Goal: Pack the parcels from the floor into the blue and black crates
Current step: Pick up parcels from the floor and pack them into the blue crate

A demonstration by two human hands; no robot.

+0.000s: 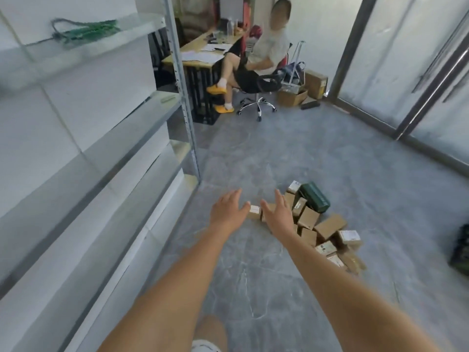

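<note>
Both forearms fill the lower frame, reaching forward; the left hand point(227, 212) and right hand point(276, 216) hover with fingers spread apart and holding nothing, flanking a small labelled parcel point(254, 212) at frame centre. Right of centre, the heap of parcels point(327, 231) lies on the grey floor point(253, 153), a dark green box point(314, 196) among them. Packing looks barely begun. Only a dark crate point(460, 252) shows, at the right edge; its contents cannot be told.

My right hand point(276, 214) covers part of the parcel pile point(327, 229), so the boxes under it stay hidden. Right of the pile, a dark crate point(461, 252) is cut by the frame edge.
</note>
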